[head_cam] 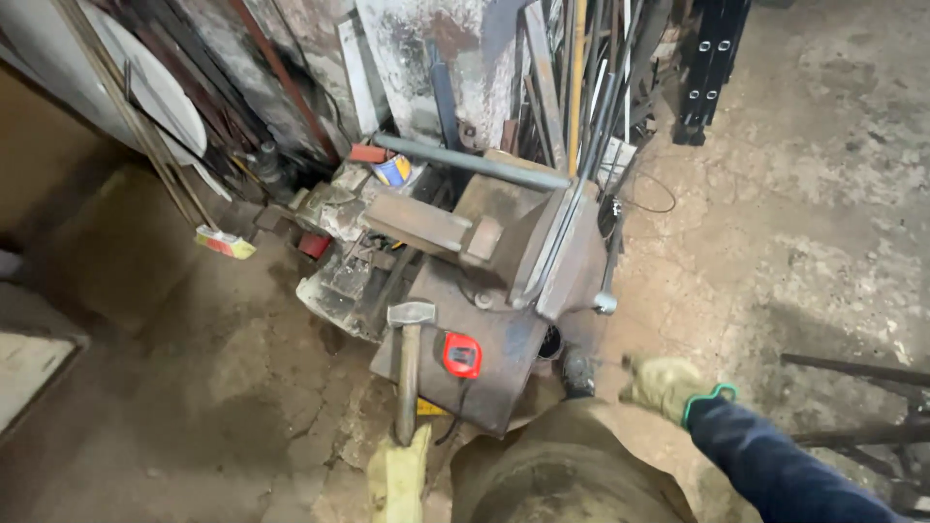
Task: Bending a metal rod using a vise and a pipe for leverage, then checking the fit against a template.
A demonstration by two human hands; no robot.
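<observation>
My left hand (397, 476), in a yellow work glove, grips the wooden handle of a hammer (409, 339) at the bottom edge. The hammer's steel head rests on a rusty steel plate (504, 368). Beside the head lies a red tape measure (462, 354). A large bench vise (523, 247) stands on the plate, with a long flat metal strip (554, 237) in its jaws. My right hand (666, 385), in a tan glove with a green cuff, hovers blurred to the right of the plate, below the vise's handle knob (605, 303). It holds nothing.
A grey pipe (475, 163) lies across the back of the vise. Metal bars, rods and sheets (572, 77) lean against the wall behind. Scrap and small cans (349, 223) are piled left of the vise. Dark steel bars (852, 373) lie on the concrete floor at right.
</observation>
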